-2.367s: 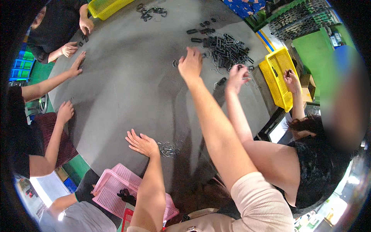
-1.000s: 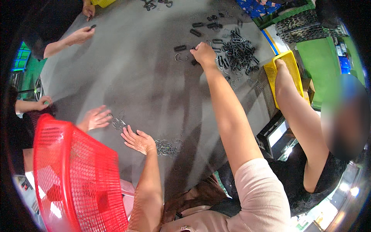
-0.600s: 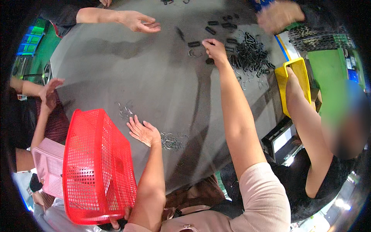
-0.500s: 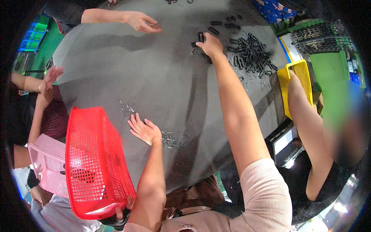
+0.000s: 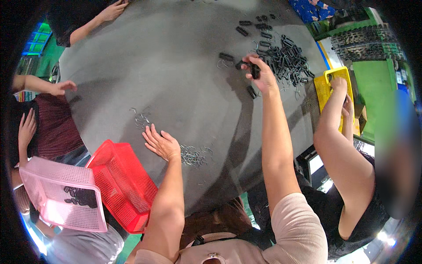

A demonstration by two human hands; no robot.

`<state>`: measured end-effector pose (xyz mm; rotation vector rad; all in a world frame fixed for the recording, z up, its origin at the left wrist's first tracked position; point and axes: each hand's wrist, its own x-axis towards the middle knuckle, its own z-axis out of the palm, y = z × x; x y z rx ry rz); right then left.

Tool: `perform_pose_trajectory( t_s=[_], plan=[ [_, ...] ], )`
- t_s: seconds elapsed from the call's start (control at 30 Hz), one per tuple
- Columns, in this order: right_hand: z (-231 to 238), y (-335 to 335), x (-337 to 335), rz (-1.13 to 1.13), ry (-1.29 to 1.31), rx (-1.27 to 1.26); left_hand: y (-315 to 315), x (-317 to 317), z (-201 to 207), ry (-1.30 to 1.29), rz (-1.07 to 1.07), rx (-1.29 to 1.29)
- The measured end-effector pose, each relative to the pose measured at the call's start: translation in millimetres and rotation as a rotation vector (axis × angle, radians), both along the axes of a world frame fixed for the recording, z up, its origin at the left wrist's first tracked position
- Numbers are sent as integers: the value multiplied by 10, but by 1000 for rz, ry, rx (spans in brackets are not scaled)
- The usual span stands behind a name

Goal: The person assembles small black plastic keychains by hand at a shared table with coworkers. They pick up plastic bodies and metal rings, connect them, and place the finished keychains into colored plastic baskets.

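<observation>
Pile of black clips (image 5: 288, 58) just right of the fingers of my right hand (image 5: 265, 80). Those fingers are part-curled round a black oblong clip (image 5: 255, 71), long axis running away from me. Looks light, stiff, maybe slippery, hardly fragile; I'd pinch its long sides. My left hand (image 5: 162, 144): fingers spread, nothing visibly gripped, wire hooks (image 5: 193, 156) behind them, more past the fingertips.
</observation>
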<state>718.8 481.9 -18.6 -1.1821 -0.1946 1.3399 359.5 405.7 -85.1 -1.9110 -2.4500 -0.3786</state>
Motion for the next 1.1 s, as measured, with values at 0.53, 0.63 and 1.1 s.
perform_pose_trajectory(
  t_s=[0.53,0.63,1.1],
  plan=[
    [-249,225,-241,343,-580,-147,-24,14,-68,-9,-18,-14],
    [14,-431,-248,29,169,249,-22,41,-35,-17,-16,-23],
    [-269,-850,-156,412,-1349,-524,3,63,-21,8,-17,-45]
  ],
)
